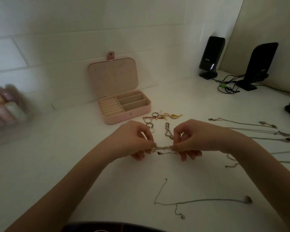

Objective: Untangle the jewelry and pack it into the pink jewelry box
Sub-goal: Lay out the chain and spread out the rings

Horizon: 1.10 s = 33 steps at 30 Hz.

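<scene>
Items at the edges of a white bench [57, 164], against a white wall.

Two black speakers [211, 56] [259, 64] stand upright at the back right, tangled black cables [228, 84] between them. At the far left, a blurred clear container [5, 106] holds pastel-coloured pieces.

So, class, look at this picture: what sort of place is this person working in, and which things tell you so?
Probably a home desk or dressing table. A white tabletop set against a white wall carries two black desktop speakers with tangled cables, an open pink jewelry box, and a clear organiser of pastel bottles.
</scene>
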### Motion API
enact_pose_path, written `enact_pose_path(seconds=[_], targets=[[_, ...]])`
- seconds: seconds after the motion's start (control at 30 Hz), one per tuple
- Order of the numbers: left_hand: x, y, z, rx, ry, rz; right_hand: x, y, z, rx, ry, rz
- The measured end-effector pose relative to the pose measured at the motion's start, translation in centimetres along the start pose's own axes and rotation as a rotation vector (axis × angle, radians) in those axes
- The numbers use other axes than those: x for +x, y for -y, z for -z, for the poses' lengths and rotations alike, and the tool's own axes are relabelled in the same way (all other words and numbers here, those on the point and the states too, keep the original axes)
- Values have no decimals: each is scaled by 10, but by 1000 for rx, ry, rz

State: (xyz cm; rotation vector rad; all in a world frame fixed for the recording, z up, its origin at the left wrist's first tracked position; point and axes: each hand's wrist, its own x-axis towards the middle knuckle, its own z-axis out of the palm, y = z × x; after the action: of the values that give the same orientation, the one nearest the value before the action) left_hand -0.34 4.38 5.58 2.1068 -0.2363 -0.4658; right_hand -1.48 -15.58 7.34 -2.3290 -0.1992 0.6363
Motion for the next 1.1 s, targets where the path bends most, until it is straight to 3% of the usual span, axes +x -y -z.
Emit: enact_pose_path(seconds=[0.1,0.37,0.63,0.8,0.9,1.0,1.1], targets=[[-8,6,-6,77,55,21,-4,-1,-9,-102,8,-38],[-18,17,9,-151,67,71,-11,-10,-6,35,-59,-59],[-17,23,21,-237,84,142,-14,-19,-1,-60,45,-84],[-13,18,23,-438,144,153,-9,-16,11,-113,-31,-67],[-9,17,26,-502,154,153,5,-14,19,-113,-182,-57],[-4,15,30,-483,143,102,26,-11,20,-114,-302,-62],[3,13,30,-315,5,32,42,-7,10,-239,-279,-108]])
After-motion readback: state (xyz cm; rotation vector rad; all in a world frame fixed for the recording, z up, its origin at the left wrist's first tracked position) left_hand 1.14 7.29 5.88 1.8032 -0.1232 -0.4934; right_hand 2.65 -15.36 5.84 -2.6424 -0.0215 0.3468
